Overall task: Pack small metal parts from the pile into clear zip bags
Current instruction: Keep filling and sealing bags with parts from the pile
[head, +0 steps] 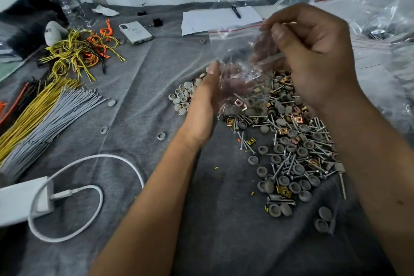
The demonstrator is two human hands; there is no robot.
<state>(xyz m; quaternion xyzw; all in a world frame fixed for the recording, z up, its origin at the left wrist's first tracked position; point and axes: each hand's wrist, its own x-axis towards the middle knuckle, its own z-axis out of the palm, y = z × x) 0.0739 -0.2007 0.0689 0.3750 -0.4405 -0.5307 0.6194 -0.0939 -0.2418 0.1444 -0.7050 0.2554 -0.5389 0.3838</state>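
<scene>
A grey cloth (139, 69) is covered at right by the pile (291, 136) of screws, caps and clips. Above it, a clear zip bag (237, 51) is pinched at its top by the right hand (313, 51) and supported below by the spread left hand (203, 105).

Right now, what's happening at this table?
A person is bagging hardware over a grey cloth. The right hand pinches the top of a clear zip bag near its red seal line, while the left hand is cupped against the bag's lower side. A few small metal pieces seem to be inside already. The pile of screws, clips and grey caps lies just beneath, still large.
</scene>
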